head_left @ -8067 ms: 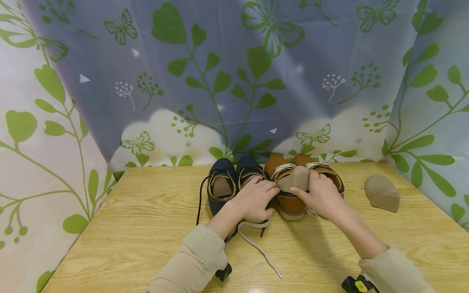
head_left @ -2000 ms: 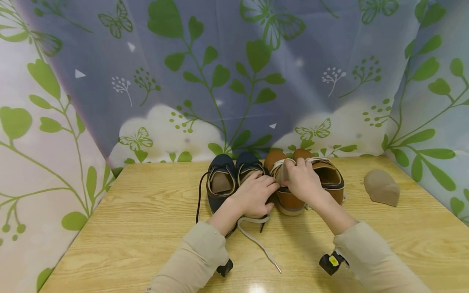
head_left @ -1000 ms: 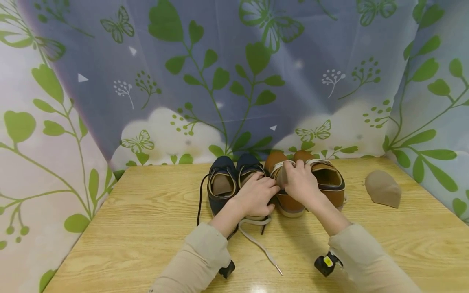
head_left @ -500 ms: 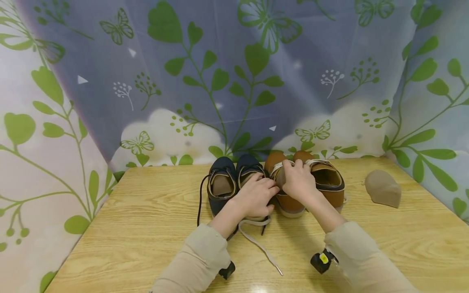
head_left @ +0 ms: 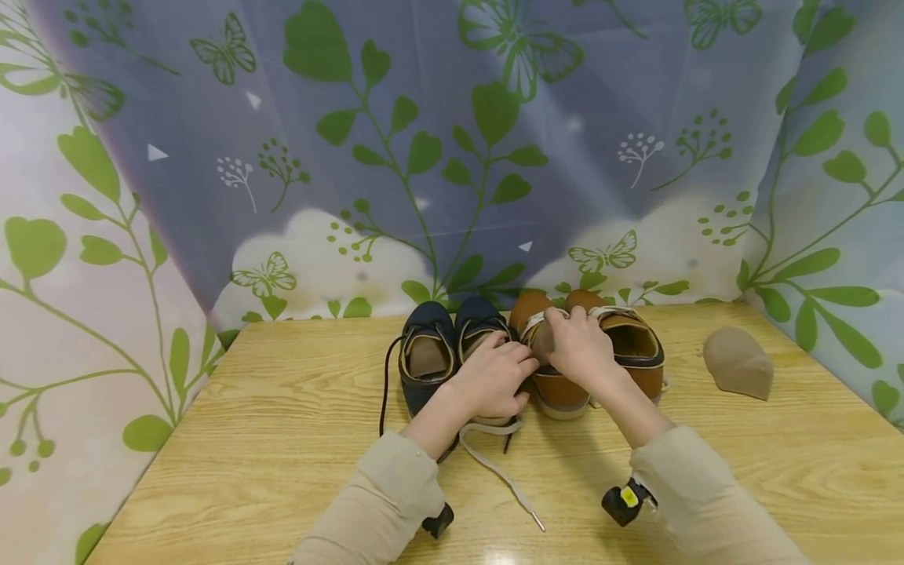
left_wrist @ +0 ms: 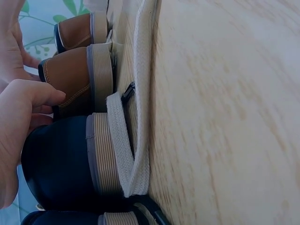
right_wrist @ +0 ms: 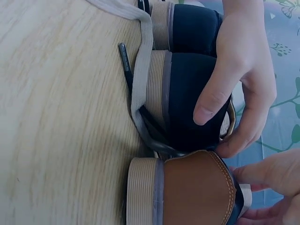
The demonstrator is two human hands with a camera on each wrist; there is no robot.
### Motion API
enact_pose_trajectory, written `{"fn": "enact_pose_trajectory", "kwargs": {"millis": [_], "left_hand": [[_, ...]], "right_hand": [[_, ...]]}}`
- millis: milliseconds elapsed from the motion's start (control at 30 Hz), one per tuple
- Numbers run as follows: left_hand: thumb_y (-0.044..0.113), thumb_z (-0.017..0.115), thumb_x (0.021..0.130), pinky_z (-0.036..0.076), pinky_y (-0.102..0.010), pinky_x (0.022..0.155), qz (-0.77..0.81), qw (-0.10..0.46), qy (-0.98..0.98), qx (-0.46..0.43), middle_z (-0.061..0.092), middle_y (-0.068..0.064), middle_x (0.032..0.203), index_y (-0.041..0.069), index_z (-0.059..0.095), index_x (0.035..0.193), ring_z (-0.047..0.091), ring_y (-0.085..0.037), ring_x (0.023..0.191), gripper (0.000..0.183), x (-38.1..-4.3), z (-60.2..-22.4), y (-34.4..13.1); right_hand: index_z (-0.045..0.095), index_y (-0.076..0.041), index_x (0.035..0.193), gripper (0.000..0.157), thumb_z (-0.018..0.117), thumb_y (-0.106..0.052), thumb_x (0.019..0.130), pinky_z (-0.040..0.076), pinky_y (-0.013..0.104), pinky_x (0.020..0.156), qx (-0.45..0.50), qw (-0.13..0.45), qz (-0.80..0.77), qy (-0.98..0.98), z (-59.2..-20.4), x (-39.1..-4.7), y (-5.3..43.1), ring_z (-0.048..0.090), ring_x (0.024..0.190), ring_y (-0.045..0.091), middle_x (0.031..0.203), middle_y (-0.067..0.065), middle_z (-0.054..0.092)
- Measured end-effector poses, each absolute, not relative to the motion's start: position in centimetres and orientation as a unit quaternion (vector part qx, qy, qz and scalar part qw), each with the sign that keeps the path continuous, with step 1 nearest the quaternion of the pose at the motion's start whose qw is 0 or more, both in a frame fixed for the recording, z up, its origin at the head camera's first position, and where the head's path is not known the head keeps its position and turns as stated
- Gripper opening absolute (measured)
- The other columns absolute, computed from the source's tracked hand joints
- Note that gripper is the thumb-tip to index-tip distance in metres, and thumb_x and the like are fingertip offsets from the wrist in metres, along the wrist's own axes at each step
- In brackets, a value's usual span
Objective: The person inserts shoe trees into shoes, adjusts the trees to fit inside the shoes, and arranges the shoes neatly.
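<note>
My left hand [head_left: 489, 377] lies over the heel of the inner navy shoe [head_left: 478, 314]. Its fingertips reach the collar of the left brown shoe [head_left: 561, 390], thumb near the heel, seemingly gripping that edge. At the opening of the same shoe, my right hand [head_left: 581, 349] has curled fingers on a beige shoe insert [head_left: 542, 345], mostly hidden inside; a bit of the insert [right_wrist: 246, 196] shows between fingers in the right wrist view. The outer navy shoe [head_left: 425, 388] has a similar insert [head_left: 428, 357] inside. The right brown shoe [head_left: 639, 377] stands alongside, its opening bare.
Another beige insert [head_left: 738, 363] lies on the wooden table [head_left: 282, 408] at the right. A pale lace [head_left: 497, 471] trails toward the front, and a black lace [head_left: 386, 388] hangs beside the outer navy shoe. Patterned cloth [head_left: 452, 157] closes off the back and sides.
Earlier, the right hand held the insert above the left brown shoe; since then it has moved left and lowered the insert into the opening. The left hand has stayed put. Little differs over the last second.
</note>
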State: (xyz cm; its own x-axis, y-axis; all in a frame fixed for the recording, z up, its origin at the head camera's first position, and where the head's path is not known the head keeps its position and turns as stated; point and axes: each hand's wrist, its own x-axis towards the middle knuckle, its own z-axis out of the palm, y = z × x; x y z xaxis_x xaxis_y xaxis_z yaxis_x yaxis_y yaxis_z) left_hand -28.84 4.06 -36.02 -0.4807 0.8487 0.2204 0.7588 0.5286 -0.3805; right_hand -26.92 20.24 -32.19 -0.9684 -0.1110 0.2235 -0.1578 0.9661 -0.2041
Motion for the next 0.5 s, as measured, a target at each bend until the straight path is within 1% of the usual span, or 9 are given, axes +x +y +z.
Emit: {"fn": "enact_pose_trajectory", "kwargs": {"millis": [133, 200, 500], "left_hand": [[0.041, 0.058, 0.086, 0.026, -0.041, 0.104, 0.113, 0.192, -0.852, -0.474, 0.056, 0.002, 0.120, 0.019, 0.060, 0.123, 0.051, -0.015, 0.113, 0.043, -28.74, -36.01, 4.07], [0.041, 0.057, 0.086, 0.026, -0.041, 0.104, 0.112, 0.190, -0.852, -0.475, 0.056, 0.002, 0.120, 0.019, 0.060, 0.123, 0.051, -0.016, 0.113, 0.043, -28.68, -35.97, 4.08], [0.042, 0.056, 0.088, 0.025, -0.041, 0.105, 0.119, 0.180, -0.858, -0.466, 0.054, 0.002, 0.124, 0.019, 0.057, 0.127, 0.049, -0.015, 0.115, 0.045, -28.64, -35.81, 4.11]], "right_hand": [[0.052, -0.002, 0.123, 0.051, 0.074, -0.017, 0.079, 0.048, 0.051, 0.059, 0.076, 0.116, 0.110, -0.984, -32.21, -27.08, 20.46, 0.051, 0.088, 0.047, 0.106, 0.030, 0.047], [0.052, -0.002, 0.123, 0.050, 0.074, -0.014, 0.079, 0.048, 0.050, 0.057, 0.080, 0.117, 0.111, -0.984, -32.24, -27.12, 20.51, 0.052, 0.087, 0.047, 0.106, 0.030, 0.047], [0.052, -0.001, 0.121, 0.049, 0.074, -0.012, 0.078, 0.048, 0.051, 0.059, 0.081, 0.121, 0.114, -0.983, -32.31, -27.04, 20.28, 0.050, 0.090, 0.049, 0.107, 0.031, 0.046]]}}
